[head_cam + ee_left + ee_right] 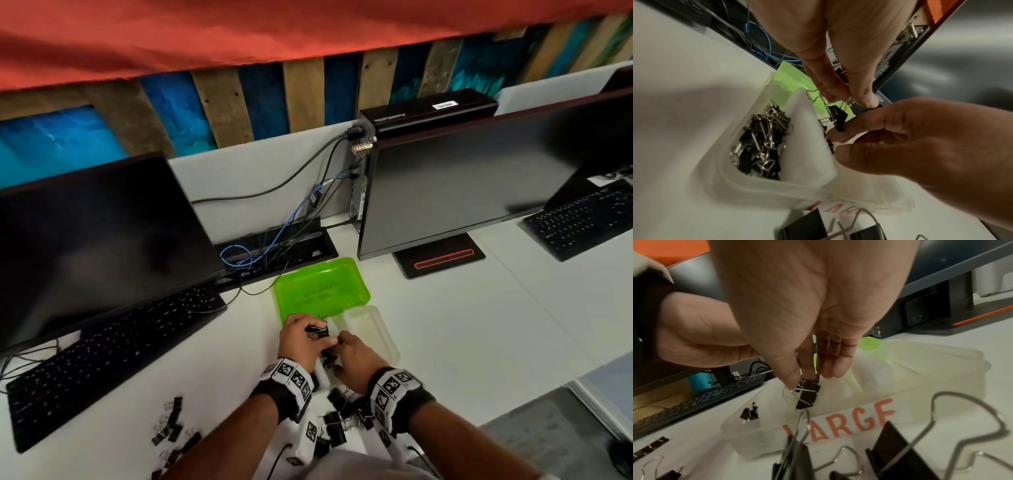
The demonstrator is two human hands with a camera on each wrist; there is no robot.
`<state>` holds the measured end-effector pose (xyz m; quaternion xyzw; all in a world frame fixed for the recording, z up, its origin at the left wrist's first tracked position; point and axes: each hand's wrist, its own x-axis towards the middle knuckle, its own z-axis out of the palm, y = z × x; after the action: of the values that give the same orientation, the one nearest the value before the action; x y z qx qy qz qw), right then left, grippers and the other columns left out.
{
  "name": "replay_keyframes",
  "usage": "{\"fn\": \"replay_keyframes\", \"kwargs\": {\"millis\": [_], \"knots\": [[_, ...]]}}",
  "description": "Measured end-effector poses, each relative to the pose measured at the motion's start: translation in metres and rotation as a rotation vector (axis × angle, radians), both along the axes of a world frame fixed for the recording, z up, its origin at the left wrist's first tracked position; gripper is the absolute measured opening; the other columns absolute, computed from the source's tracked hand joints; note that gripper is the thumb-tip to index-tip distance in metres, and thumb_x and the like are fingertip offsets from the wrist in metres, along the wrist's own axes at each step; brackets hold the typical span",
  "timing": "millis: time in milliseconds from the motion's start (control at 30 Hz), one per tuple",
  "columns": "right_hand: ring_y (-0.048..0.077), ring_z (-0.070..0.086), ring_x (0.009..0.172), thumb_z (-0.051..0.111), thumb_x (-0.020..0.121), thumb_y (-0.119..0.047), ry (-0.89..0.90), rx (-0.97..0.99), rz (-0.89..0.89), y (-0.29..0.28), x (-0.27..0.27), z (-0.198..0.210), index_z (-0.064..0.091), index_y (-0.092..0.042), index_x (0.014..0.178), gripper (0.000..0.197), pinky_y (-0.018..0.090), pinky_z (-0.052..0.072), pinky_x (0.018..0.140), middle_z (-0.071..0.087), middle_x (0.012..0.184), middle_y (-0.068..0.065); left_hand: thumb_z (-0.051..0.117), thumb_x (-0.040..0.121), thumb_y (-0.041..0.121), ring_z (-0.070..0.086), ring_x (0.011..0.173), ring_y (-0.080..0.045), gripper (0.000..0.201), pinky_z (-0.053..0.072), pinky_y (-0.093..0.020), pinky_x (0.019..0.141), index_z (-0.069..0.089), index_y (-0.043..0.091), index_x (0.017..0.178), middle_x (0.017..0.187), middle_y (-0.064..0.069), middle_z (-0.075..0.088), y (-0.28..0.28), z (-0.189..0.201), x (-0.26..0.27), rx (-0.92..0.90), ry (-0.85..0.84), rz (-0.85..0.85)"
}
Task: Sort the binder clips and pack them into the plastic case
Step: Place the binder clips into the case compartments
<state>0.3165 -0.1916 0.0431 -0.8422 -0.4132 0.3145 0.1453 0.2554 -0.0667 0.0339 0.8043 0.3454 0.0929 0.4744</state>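
My hands meet over the clear plastic case, whose green lid lies open behind it. My left hand pinches the wire handles of a black binder clip. My right hand pinches the same small bunch of clips from below. One compartment holds several small clips beside a white foam divider. The case front reads "LARGE". Large clips lie on the desk between my wrists.
Several small loose clips are scattered at the near left. A black keyboard and a dark monitor stand to the left, a second monitor to the right. A cable tray sits behind the lid.
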Motion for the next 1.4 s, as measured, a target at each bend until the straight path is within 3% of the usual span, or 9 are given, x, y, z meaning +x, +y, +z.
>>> {"fn": "replay_keyframes", "kwargs": {"millis": [100,233,500,633,733,900,1133,1267,1400], "knots": [[0.030,0.051,0.114,0.053,0.084,-0.013,0.057,-0.010,-0.064,0.001,-0.002,-0.003,0.042,-0.004,0.133,0.051,0.031,0.039,0.094,0.051,0.124,0.017,0.087,0.058,0.020,0.058,0.090,-0.012,0.030,0.044,-0.017,0.081,0.071,0.020,0.083,0.100,0.001,0.055,-0.001,-0.002,0.002,0.009,0.013,-0.001],[0.031,0.056,0.107,0.055,0.079,-0.015,0.075,0.013,-0.096,0.003,-0.001,-0.008,0.042,-0.007,0.128,0.051,0.034,0.047,0.089,0.058,0.119,0.016,0.084,0.065,0.024,0.056,0.088,-0.011,0.026,0.043,-0.016,0.082,0.069,0.018,0.086,0.102,0.000,0.054,-0.002,-0.003,0.003,0.031,0.038,-0.006],[0.028,0.050,0.109,0.049,0.080,0.001,-0.170,0.078,-0.166,0.001,0.009,-0.013,0.053,-0.008,0.119,0.041,0.030,0.041,0.092,0.049,0.118,0.011,0.078,0.073,0.024,0.051,0.084,-0.006,0.026,0.033,0.004,0.073,0.066,0.014,0.094,0.106,0.000,0.049,-0.005,-0.001,0.001,0.051,0.055,-0.047],[0.030,0.050,0.109,0.044,0.080,0.004,-0.209,0.019,-0.101,0.007,0.003,-0.009,0.043,-0.003,0.124,0.045,0.032,0.041,0.092,0.047,0.120,0.014,0.068,0.083,0.017,0.049,0.088,-0.003,0.023,0.033,0.000,0.080,0.062,0.017,0.105,0.115,0.001,0.047,-0.010,0.000,0.001,0.079,0.080,-0.126],[0.031,0.051,0.109,0.039,0.087,0.001,-0.241,-0.065,-0.031,0.011,-0.004,-0.005,0.036,0.002,0.130,0.042,0.037,0.041,0.092,0.048,0.123,0.018,0.057,0.086,0.007,0.055,0.097,-0.010,0.028,0.043,-0.018,0.096,0.060,0.017,0.112,0.123,0.001,0.049,-0.011,0.000,0.000,0.105,0.097,-0.198],[0.032,0.055,0.107,0.040,0.089,-0.006,-0.233,-0.129,-0.100,0.015,-0.006,-0.006,0.028,-0.003,0.132,0.046,0.038,0.046,0.088,0.053,0.119,0.018,0.053,0.086,0.008,0.048,0.111,-0.017,0.032,0.041,-0.030,0.101,0.058,0.022,0.114,0.119,0.002,0.052,-0.005,0.001,-0.004,0.253,0.132,-0.262],[0.030,0.062,0.101,0.042,0.090,-0.008,-0.220,-0.167,-0.118,0.021,-0.015,-0.007,0.023,-0.004,0.135,0.049,0.038,0.051,0.082,0.053,0.116,0.016,0.053,0.082,-0.005,0.037,0.125,-0.017,0.056,0.032,-0.028,0.109,0.046,0.023,0.131,0.134,0.001,0.040,0.001,-0.009,-0.011,0.276,0.202,-0.381],[0.031,0.059,0.103,0.044,0.087,-0.004,-0.174,-0.129,-0.110,0.026,-0.012,-0.003,0.017,-0.001,0.139,0.059,0.035,0.051,0.087,0.041,0.124,0.018,0.058,0.082,-0.003,0.040,0.127,-0.016,0.058,0.032,-0.028,0.111,0.045,0.022,0.132,0.135,0.002,0.039,0.005,-0.016,-0.014,0.239,0.226,-0.361],[0.033,0.056,0.105,0.048,0.085,-0.007,-0.123,-0.103,-0.106,0.028,-0.006,0.005,0.027,-0.001,0.131,0.051,0.038,0.047,0.089,0.049,0.119,0.020,0.059,0.082,0.000,0.046,0.121,-0.016,0.051,0.033,-0.022,0.107,0.049,0.017,0.130,0.132,0.001,0.042,0.010,-0.015,-0.012,0.241,0.225,-0.353]]}}
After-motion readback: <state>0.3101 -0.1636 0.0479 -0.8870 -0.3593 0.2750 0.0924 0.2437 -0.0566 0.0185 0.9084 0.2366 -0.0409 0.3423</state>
